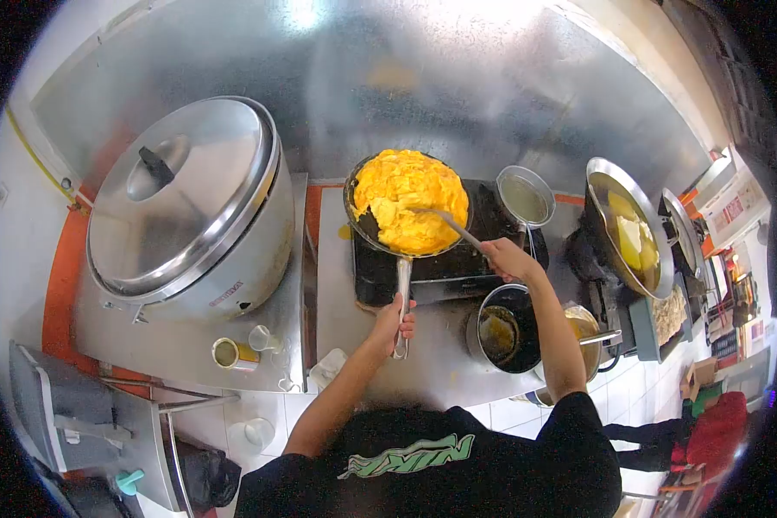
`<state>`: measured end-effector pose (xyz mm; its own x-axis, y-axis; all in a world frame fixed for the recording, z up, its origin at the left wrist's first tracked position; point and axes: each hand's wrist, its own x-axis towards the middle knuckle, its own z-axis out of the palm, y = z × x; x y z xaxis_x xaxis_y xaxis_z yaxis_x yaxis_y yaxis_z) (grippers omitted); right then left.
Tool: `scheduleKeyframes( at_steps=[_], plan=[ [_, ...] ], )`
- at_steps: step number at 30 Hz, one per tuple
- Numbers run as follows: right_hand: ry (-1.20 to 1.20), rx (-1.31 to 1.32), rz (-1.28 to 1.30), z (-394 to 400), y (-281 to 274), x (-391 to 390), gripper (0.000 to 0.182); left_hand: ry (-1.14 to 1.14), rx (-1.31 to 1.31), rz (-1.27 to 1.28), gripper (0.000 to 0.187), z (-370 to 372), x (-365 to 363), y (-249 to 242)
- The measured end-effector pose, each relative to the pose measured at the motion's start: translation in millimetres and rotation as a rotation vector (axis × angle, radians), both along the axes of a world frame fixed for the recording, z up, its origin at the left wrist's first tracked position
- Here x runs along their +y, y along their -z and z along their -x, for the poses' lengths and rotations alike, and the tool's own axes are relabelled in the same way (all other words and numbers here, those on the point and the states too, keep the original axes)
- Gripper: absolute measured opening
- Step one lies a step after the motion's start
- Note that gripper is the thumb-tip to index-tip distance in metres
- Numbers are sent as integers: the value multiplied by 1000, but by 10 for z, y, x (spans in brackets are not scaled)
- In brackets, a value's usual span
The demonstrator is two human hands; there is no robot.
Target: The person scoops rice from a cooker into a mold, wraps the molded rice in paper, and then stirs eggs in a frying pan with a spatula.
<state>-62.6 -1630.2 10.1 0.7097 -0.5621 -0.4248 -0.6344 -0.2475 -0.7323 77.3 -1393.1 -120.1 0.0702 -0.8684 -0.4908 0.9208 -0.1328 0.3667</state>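
Note:
A frying pan [351, 200] full of yellow cooked egg [411, 192] is over the black portable stove [457, 289]. My left hand [392, 325] is closed around the pan's metal handle, which points toward me. A long, flat, grey-brown spatula [463, 231] is gripped in my right hand [508, 259]. Its tip lies on the egg, right of the middle. Dark pan surface shows at the egg's left edge.
A large lidded metal cooker [224, 250] stands left. A strainer [527, 197] lies behind the stove's right side, and a dark pot [502, 330] sits below my right hand. Farther right is a wide pan of oil [617, 186]. A person in red [718, 436] is at lower right.

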Motion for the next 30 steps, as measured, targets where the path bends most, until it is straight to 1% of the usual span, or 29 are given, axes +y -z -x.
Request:
scheduleKeyframes(
  at_steps=[2, 3, 4, 7, 8, 11, 12, 13, 14, 16, 19, 20, 23, 24, 27, 28, 30],
  plan=[
    [51, -109, -60, 38, -259, 68, 21, 0, -15, -12, 43, -6, 0, -71],
    [77, -162, -95, 56, -331, 104, 23, 0, -21, -23, 43, -1, 23, -88],
    [125, -198, -104, 57, -320, 74, 33, 0, -30, -24, 43, -13, 15, -84],
    [236, -219, -45, -44, -292, -50, 35, 16, -54, -37, 44, -4, 19, -75],
    [278, -257, -74, -93, -255, -101, 28, 19, -63, -39, 44, -6, 16, -76],
    [221, -27, 256, -323, -46, -286, 23, 25, -103, -58, 43, 1, 12, -99],
    [212, 21, 249, -401, 36, -344, 23, 25, -121, -66, 43, -12, 7, -110],
    [115, 22, 267, -480, 322, -568, 24, 33, -131, -62, 42, -30, 5, -119],
    [18, 24, 281, -547, 747, -892, 24, 42, -139, -62, 41, -39, 15, -125],
    [139, 54, 29, -656, 638, -884, 24, 60, -137, -47, 40, -79, 26, -108],
    [181, -143, -435, -523, 357, -980, 26, 87, -128, -34, 39, -158, 52, -60],
    [196, -189, -527, -436, 296, -938, 29, 94, -141, -45, 38, -167, 58, -63],
    [66, -157, -488, -303, 254, -797, 29, 97, -126, -30, 38, -179, 44, -77],
    [-7, -118, -295, -299, 285, -741, 29, 96, -114, -23, 38, -168, 55, -75],
    [-217, -148, 611, -384, 513, -413, 28, 88, -127, -27, 37, -161, 51, -86],
    [-284, -75, 854, -384, 448, -161, 26, 83, -135, -52, 37, -156, 49, -115],
    [-173, 17, 760, -380, 162, 279, 23, 70, -155, -101, 37, -151, 57, -181]
  ],
)
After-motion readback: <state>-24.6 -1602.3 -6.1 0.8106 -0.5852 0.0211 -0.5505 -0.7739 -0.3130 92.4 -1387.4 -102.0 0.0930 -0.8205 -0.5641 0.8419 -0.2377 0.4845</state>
